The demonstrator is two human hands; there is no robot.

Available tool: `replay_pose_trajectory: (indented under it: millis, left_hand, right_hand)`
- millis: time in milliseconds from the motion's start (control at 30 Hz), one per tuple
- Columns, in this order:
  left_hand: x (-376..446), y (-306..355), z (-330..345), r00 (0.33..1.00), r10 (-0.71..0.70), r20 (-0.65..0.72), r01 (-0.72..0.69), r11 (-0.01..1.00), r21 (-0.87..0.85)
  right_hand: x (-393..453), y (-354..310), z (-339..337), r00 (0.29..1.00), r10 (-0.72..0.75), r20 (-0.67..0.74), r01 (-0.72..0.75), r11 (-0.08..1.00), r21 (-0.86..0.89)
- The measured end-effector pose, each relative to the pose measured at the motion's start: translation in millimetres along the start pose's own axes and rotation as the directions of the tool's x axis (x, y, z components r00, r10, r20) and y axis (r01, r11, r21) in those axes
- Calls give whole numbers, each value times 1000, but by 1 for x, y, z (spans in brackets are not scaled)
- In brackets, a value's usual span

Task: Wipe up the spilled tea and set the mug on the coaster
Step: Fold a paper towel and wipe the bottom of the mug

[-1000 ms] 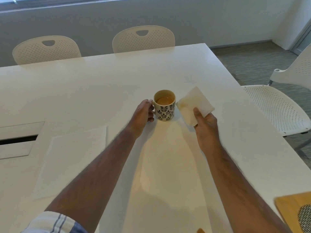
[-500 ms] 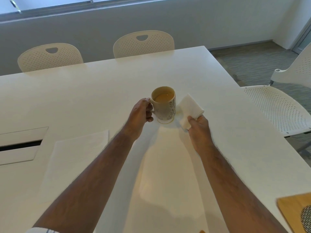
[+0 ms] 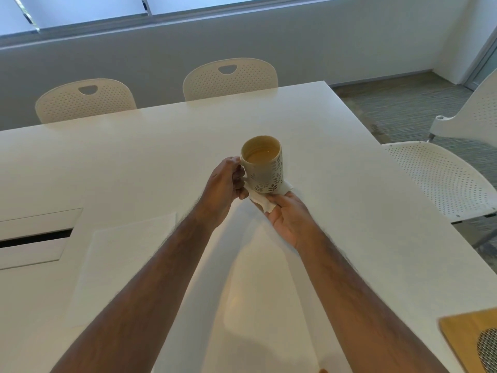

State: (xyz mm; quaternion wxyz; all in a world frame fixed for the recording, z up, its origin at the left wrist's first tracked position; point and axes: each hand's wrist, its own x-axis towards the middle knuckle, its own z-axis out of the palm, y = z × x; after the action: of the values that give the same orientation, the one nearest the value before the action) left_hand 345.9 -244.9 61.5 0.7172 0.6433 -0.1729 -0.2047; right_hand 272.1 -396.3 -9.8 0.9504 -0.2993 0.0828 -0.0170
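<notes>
Left hand (image 3: 224, 188) grip lifted mug (image 3: 262, 164); right hand (image 3: 289, 218) now presses napkin (image 3: 262, 201) beneath.

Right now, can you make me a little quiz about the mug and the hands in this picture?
1. True or false: the mug stands on the table.
2. Which hand grips the mug's handle? A left hand, B right hand
3. Fill in: the right hand presses a white ___ under the mug.

Key: 1 false, it is lifted, with tea inside. 2 A. 3 napkin.
</notes>
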Motion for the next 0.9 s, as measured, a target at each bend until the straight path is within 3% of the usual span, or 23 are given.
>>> replay_pose_trajectory:
  millis: [367, 567, 667, 900]
  left_hand:
    - [1, 8, -5, 1000, -4, -26, 6, 998, 55]
    - [-1, 8, -2, 999, -9, -40, 10, 999, 39]
    - [-2, 6, 3, 999, -15, -40, 17, 999, 44]
    - [-2, 7, 3, 998, -2, -68, 8, 997, 78]
  right_hand:
    - [-20, -24, -21, 1000, 1, -23, -2, 999, -42]
    - [-9, -31, -30, 967, -122, -226, 121, 992, -17]
    - [1, -28, -13, 978, -89, -186, 76, 994, -76]
    - [-2, -24, -10, 997, -11, -80, 11, 1000, 1]
